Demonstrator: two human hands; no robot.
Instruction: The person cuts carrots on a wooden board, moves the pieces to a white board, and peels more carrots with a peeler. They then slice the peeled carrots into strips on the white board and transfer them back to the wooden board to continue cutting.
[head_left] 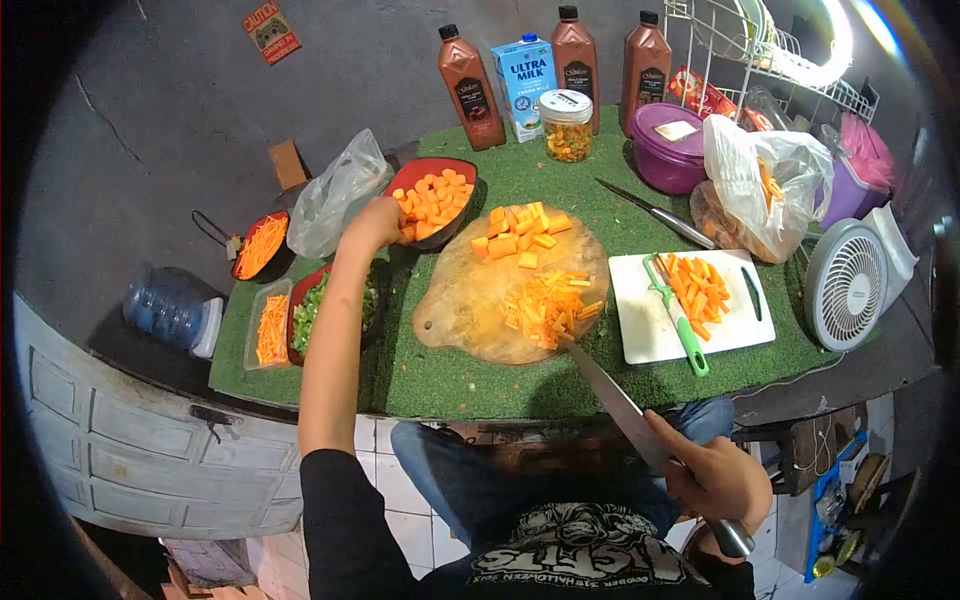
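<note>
Green mat [450,385] covers the table top. Round wood board [470,300] sits mid-mat; white board [645,335] is just right of it, apart. Fan [845,285] stands at the mat's right edge. White bag [790,170] with carrot inside is behind the white board, clear bag [335,195] at far left. Purple tub [668,150] is beside the white bag. Three brown bottles [470,88], a milk carton [525,70] and a jar [566,125] line the back.

Red bowl [430,161] is at the wood board's upper left, full of carrot chunks [432,198]. Left hand [370,222] is at the bowl's near-left rim, fingers curled onto the chunks; cannot tell if it grips one.

Knife [620,405] is held by the right hand [715,480], fist wrapped tight on the handle, low and off the table edge. The blade slants up-left, its tip at the wood board's near-right edge beside the cut sticks [545,305].

More chunks [515,235] lie at the wood board's far edge. Spare knife [650,212] lies on the mat behind the white board. Green peeler [680,320] lies on the white board, next to carrot strips [700,285].
</note>
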